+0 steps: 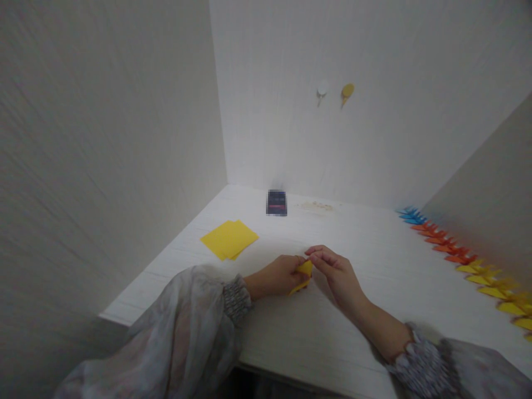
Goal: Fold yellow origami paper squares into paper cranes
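A small folded piece of yellow paper (305, 269) is held just above the white table, near its front. My left hand (281, 274) grips it from the left with closed fingers, which cover part of the folds. From the right, my right hand (332, 269) pinches at the paper's upper corner, thumb and fingertips pressed together. Flat sheets of yellow paper (228, 238) lie overlapping to the left, beyond my left hand.
Along the table's right side runs a row of folded paper pieces: blue (410, 215), orange (446, 244), then yellow (494, 285). A dark blurred-out block (276, 203) sits near the back wall. Two hooks, white (321, 88) and yellow (347, 91), are on that wall.
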### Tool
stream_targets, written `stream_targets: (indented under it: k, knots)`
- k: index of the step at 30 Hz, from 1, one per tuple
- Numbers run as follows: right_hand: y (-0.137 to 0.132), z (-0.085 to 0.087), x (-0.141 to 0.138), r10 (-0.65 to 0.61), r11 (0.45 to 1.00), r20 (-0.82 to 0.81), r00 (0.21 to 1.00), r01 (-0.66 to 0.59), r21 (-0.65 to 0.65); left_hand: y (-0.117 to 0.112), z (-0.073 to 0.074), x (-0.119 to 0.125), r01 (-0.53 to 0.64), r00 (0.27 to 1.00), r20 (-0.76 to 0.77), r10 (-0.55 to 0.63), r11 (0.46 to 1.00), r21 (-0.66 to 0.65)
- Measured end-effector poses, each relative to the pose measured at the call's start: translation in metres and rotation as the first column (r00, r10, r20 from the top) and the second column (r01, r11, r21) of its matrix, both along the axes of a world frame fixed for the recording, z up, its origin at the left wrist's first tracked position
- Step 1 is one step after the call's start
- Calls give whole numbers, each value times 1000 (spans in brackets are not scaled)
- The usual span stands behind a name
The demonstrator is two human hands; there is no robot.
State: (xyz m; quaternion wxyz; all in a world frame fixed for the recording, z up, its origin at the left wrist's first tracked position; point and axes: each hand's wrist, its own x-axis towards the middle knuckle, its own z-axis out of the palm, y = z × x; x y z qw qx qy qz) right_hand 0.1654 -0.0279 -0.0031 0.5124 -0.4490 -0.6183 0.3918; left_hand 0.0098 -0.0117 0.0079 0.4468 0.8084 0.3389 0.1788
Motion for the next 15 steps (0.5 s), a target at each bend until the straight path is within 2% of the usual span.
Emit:
stream_targets:
  k: [5, 8, 10, 15]
  knots:
    - [-2, 3, -3, -56, 997, 75, 996, 51, 64, 2, -6, 3, -16, 996, 84, 32, 983, -184]
    - [-3, 7, -4, -70, 996, 131, 989, 63, 56, 4, -10, 3, -37, 994, 94, 60, 974, -224]
    - [-4, 9, -5, -54, 998, 147, 988, 47, 44, 5, -12, 2, -49, 994, 83, 68, 977, -207]
    - [-3, 5, -7, -42, 999, 133, 990, 42, 3, 5, -12, 1, -68, 996, 48, 69, 997, -39]
